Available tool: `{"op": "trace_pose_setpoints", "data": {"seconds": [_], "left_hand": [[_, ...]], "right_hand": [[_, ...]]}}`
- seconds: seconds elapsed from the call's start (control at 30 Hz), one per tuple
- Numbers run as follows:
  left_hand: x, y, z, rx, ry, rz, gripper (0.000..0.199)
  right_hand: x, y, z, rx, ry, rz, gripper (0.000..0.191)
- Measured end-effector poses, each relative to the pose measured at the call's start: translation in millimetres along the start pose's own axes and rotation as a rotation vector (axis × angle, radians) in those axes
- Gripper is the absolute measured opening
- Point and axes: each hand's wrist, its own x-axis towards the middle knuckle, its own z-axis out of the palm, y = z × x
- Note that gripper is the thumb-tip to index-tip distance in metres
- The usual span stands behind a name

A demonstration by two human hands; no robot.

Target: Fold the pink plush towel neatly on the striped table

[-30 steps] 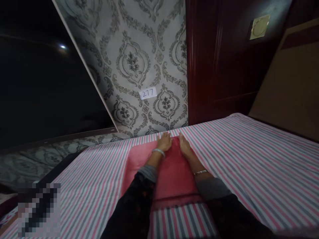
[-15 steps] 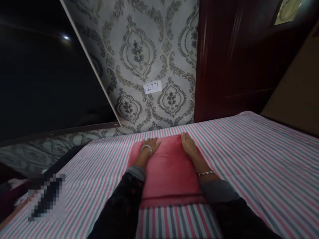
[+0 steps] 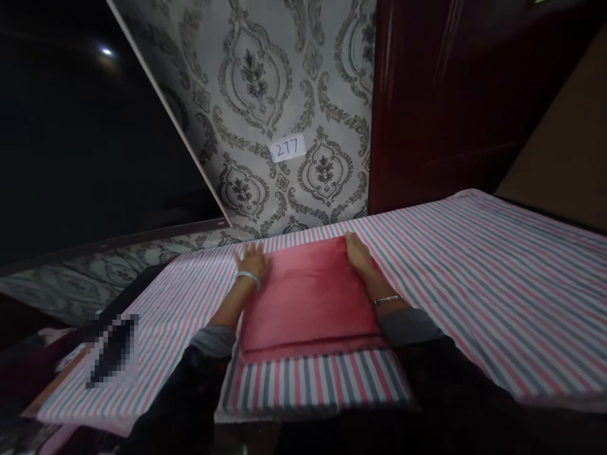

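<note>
The wall (image 3: 325,107) stands behind everything, papered pale grey with dark leafy medallions. In front of it the counter (image 3: 484,272) reaches across most of the lower view, under a sheet (image 3: 165,309) striped in pink, grey and white that hangs a little over the near edge. A dark red panel (image 3: 427,120) rises behind the counter to the right of the wallpaper, and a black screen (image 3: 95,151) with a thin pale frame fills the upper left, a small light reflected in it. A brown board (image 3: 564,145) slants at the far right. The red cloth (image 3: 308,297) lies folded on the sheet, between the person's arms, its layered edge toward the person and its far edge near the wall. Dark sleeves (image 3: 184,392) with grey cuffs end below the wrists. The left hand (image 3: 253,262) is spread, fingers apart, at the cloth's far left corner; the right hand (image 3: 359,254) lies along its far right edge, fingers together, and whether it pinches the fabric I cannot tell. A white label (image 3: 288,148) on the wall reads 277. Each wrist wears a silvery bangle (image 3: 387,299).
</note>
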Motion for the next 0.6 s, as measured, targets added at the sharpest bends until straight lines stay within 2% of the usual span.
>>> {"op": "trace_pose_setpoints", "data": {"seconds": [0.07, 0.17, 0.27, 0.33, 0.4, 0.5, 0.6], "left_hand": [[-24.3, 44.4, -5.5, -0.028, -0.013, 0.228, 0.061], [-63.6, 107.7, 6.2, -0.122, -0.050, 0.516, 0.063], [-87.6, 140.7, 31.0, -0.167, -0.112, 0.578, 0.065], [-92.3, 143.4, 44.8, -0.170, -0.109, 0.558, 0.066], [-91.6, 134.5, 52.1, -0.161, -0.088, 0.539, 0.067], [-88.5, 106.8, 52.6, -0.122, -0.076, 0.484, 0.068], [-90.6, 69.0, 49.5, -0.064, -0.082, 0.350, 0.068]], "right_hand": [[0.1, 0.2, -1.3, 0.041, -0.017, 0.044, 0.070], [-1.5, -1.1, -4.2, 0.090, -0.028, 0.076, 0.072], [-2.9, -2.0, -5.7, 0.113, -0.025, 0.074, 0.072], [-3.1, -1.8, -5.2, 0.120, -0.021, 0.068, 0.069], [-2.9, -1.3, -3.8, 0.123, -0.019, 0.067, 0.066], [-2.6, -0.4, -1.6, 0.137, -0.015, 0.074, 0.066], [-2.3, 0.4, -0.8, 0.158, -0.010, 0.077, 0.070]]}}
